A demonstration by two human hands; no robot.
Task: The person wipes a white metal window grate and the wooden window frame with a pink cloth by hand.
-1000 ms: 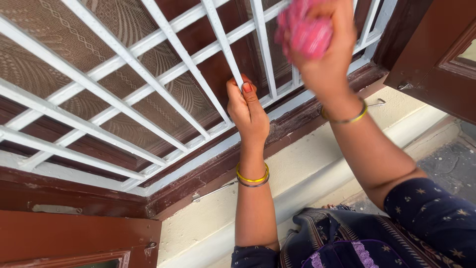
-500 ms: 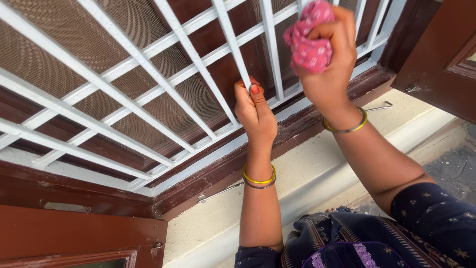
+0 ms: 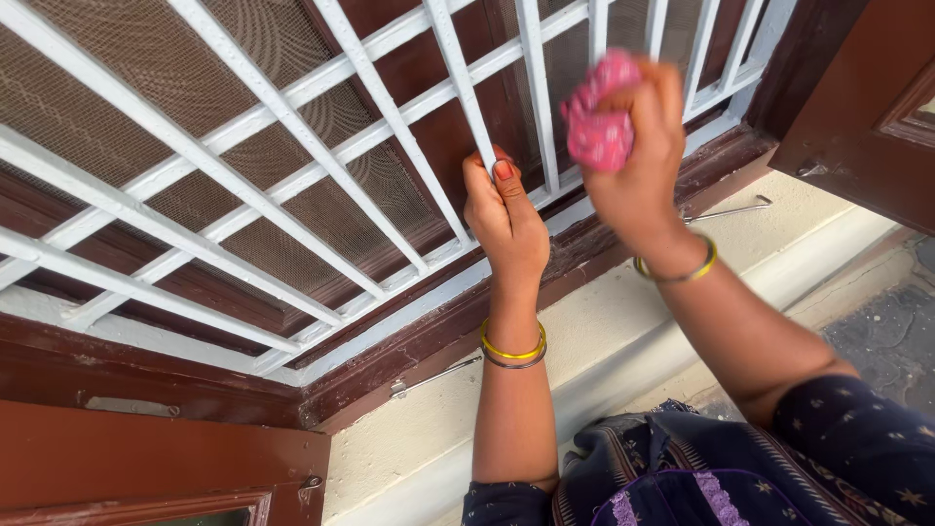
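A white metal window grille [image 3: 292,127] with crossing bars fills the upper left, with brown mesh behind it. My left hand [image 3: 504,219] is wrapped around one upright white bar near the grille's lower edge. My right hand [image 3: 638,161] grips a bunched pink cloth [image 3: 599,117] and presses it against a neighbouring upright bar, just right of my left hand. Both wrists wear yellow bangles.
The brown wooden window frame [image 3: 584,248] runs under the grille, above a cream wall ledge [image 3: 623,321]. An open brown shutter [image 3: 857,107] stands at the right, another [image 3: 146,468] at the lower left. A metal stay hook [image 3: 726,209] lies on the ledge.
My right hand has slid the pink cloth downward along the bar, from near the top edge to level with my left hand's fingertips. My left hand keeps its grip on the same bar.
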